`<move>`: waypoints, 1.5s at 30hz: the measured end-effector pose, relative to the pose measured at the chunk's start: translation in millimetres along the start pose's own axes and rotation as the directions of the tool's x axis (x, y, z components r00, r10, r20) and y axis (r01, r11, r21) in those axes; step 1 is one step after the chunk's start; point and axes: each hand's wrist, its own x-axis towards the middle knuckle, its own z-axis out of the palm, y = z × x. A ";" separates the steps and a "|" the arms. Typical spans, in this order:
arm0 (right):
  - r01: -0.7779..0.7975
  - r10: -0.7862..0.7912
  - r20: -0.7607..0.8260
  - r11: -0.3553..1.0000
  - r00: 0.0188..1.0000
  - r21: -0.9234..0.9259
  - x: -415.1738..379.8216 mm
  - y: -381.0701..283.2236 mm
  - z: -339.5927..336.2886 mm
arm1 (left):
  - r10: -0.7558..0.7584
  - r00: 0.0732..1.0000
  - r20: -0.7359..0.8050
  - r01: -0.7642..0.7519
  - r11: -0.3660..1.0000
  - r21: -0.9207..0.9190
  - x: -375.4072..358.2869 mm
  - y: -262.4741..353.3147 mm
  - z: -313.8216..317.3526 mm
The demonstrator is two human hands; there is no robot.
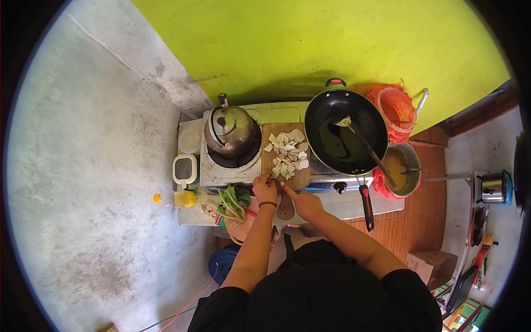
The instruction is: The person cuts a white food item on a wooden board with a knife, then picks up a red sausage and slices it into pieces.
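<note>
Left hand [265, 190]: I am bending its fingers at the cutting board's [301, 178] near edge; its grip is too small to tell.
Right hand [307, 205]: I am stretching its index finger toward the board.
White slices [286, 148]: lying heaped on the board.
Kettle [235, 131]: standing on the left burner [227, 160].
Pan [325, 138]: sitting right of the board, a spatula [368, 146] leaning across its rim.

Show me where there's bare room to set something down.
The pale counter has a small patch between the black wok's handle and the right end. A narrow strip lies behind the brown wooden board. It's crowded beside the left hand: leafy greens, then a yellow-capped plastic bottle.
</note>
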 end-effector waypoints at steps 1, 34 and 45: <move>0.001 -0.001 -0.016 1.000 1.000 -0.013 0.4 0.9 -3.4 | 0.006 1.000 0.001 -0.006 1.000 0.000 2.3 -4.8 2.1; -0.189 0.137 0.141 0.450 0.980 0.873 -26.4 41.5 -55.1 | 0.411 0.853 0.321 -0.518 0.736 0.435 114.8 83.9 87.8; -0.151 0.122 0.105 0.483 0.987 0.862 -31.1 47.8 -47.4 | 0.279 0.790 0.546 -0.592 0.578 0.561 131.0 100.2 92.9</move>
